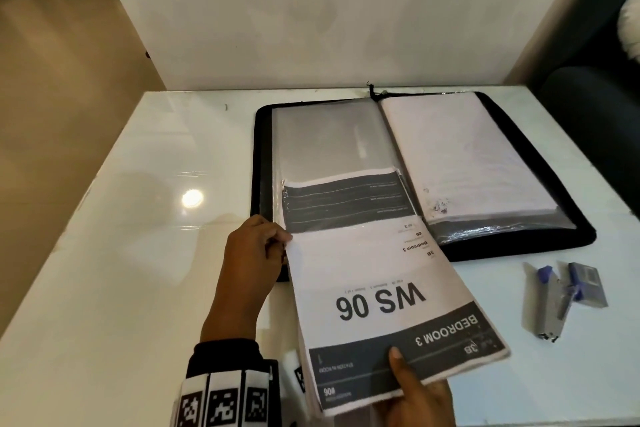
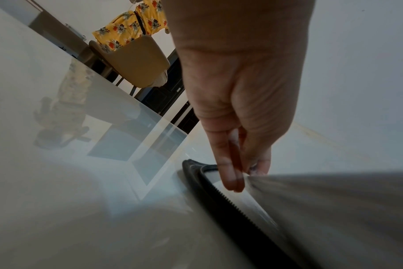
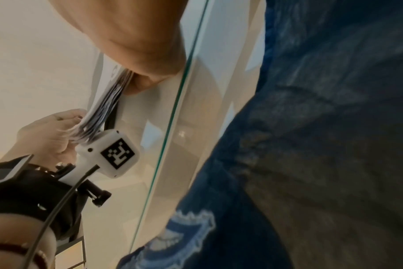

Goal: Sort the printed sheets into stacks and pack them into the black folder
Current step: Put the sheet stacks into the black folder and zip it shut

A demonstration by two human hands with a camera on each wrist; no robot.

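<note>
A black zip folder [image 1: 519,246] is lying open on the white glossy counter [image 1: 121,253], its clear sleeves facing up. The right-hand sleeve [image 1: 464,156] is holding white sheets. A stack of printed sheets [image 1: 377,302], its top page reading "WS 06" and "BEDROOM 3" upside down to the wearer, is sitting partway inside the left-hand sleeve [image 1: 329,139]; its far end is showing through the plastic while the near end is sticking out past the folder's front edge towards the person.

The left hand [image 1: 252,253] is reaching forward from a black cuff with checkered markers, wrist low over the counter. Its fingers [image 2: 230,174] are pinching a thin edge at the stack's left side, near the sleeve's mouth; whether that edge is plastic or paper cannot be told. The right hand [image 1: 415,395] is coming up from the bottom of the head view and gripping the stack's near end, thumb pressed flat on the dark band of the top page, the other fingers hidden beneath.

A grey and blue stapler [image 1: 561,298] is lying on the counter to the right of the stack, just in front of the folder.
</note>
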